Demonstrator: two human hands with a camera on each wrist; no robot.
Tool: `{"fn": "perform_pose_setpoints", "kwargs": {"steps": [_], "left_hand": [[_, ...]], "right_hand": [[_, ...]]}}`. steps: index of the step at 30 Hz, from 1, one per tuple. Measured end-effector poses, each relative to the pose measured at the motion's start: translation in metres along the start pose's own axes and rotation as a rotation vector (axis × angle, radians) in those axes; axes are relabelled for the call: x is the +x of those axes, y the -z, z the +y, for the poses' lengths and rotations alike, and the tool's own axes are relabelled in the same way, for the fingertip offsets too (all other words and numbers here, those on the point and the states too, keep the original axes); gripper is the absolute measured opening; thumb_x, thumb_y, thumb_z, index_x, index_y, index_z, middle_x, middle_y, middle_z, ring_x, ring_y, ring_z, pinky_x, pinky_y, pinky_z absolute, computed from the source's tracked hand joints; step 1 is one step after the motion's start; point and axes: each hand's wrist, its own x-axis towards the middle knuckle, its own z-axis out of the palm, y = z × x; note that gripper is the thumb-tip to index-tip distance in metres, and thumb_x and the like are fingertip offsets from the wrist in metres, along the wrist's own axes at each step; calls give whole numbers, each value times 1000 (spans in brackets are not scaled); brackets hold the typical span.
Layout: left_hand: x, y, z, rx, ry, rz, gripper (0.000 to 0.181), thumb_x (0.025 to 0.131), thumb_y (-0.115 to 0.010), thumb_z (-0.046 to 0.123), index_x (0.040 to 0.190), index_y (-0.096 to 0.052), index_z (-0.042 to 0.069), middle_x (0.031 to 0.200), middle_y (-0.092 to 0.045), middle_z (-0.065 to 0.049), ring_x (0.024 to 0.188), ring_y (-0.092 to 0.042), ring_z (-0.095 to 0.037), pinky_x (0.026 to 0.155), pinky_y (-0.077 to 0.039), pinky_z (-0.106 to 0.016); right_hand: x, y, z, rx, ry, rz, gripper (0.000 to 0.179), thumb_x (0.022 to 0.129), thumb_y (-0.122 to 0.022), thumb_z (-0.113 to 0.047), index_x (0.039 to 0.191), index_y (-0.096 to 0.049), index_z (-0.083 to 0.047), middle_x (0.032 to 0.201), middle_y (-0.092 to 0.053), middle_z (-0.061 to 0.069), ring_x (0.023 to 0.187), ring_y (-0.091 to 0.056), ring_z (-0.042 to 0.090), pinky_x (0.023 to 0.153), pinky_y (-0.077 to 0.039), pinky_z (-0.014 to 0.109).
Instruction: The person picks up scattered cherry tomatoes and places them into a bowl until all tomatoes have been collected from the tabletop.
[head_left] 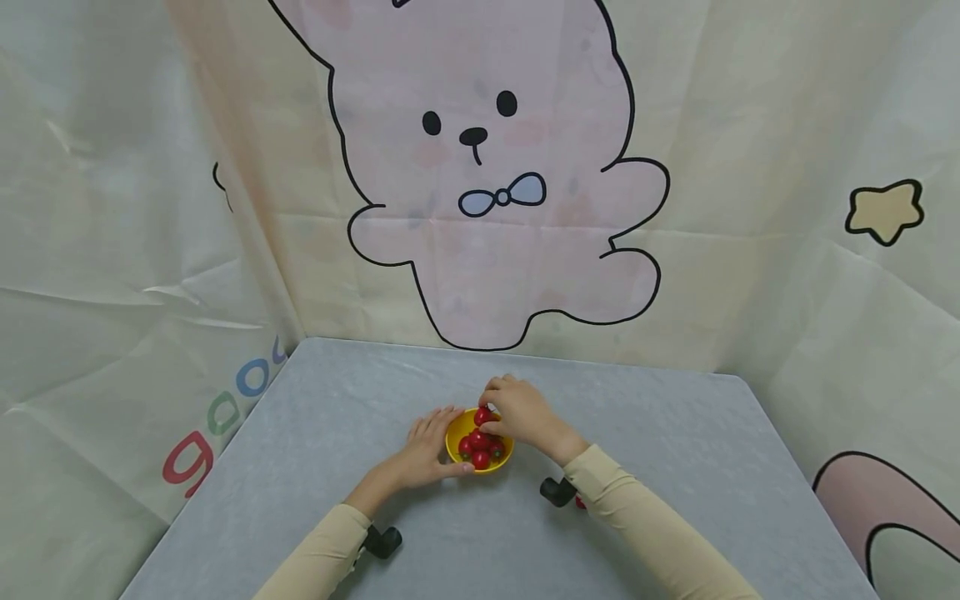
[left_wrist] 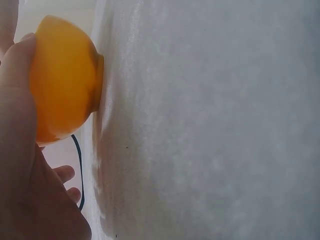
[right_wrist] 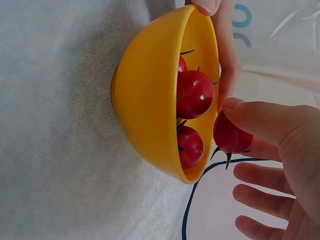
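A yellow bowl [head_left: 452, 450] stands upright on the table, holding several red cherry tomatoes [head_left: 481, 459] with green stems. My left hand [head_left: 426, 451] holds the bowl at its left side, thumb at the near rim and fingers farther back. Seen from the left wrist, the thumb lies against the bowl's wall [left_wrist: 65, 80]. Between thumb and forefinger, my right hand [head_left: 525, 410] pinches one cherry tomato [right_wrist: 231, 134] at the bowl's rim, its stem pointing away from the thumb. The other right fingers are spread apart in the right wrist view.
A small red thing [head_left: 581, 502] lies on the grey table [head_left: 360, 375] near the right sleeve, mostly hidden. Black wrist cameras [head_left: 558, 492] stick out below both wrists. Printed cloth [head_left: 750, 275] hangs behind the table and at both sides.
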Motion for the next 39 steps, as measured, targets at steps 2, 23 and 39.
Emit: {"fn": "perform_pose_setpoints", "kwargs": {"steps": [2, 23, 39], "left_hand": [[0, 0, 0, -3, -1, 0, 100, 81, -64, 69, 157, -20, 21, 166, -19, -12, 152, -14, -41, 120, -7, -69], [1, 1, 3, -3, -15, -10, 100, 83, -64, 67, 157, -19, 17, 166, -18, -14, 152, -14, -43, 120, -7, -69], [2, 0, 1, -12, -35, 5, 103, 81, -67, 67, 158, -18, 17, 166, -17, -14, 152, -14, -42, 121, -12, -66]], "right_hand": [[0, -1, 0, -2, 1, 5, 34, 82, -79, -43, 105, -75, -18, 112, -69, 2, 100, -59, 20, 87, -56, 38], [0, 2, 7, 36, 18, 44, 34, 82, -80, -38, 104, -75, -12, 112, -70, 5, 103, -61, 25, 90, -54, 45], [-31, 27, 31, 9, -2, 110, 29, 81, -81, -37, 100, -75, -17, 109, -70, 2, 102, -63, 22, 88, -57, 39]]}}
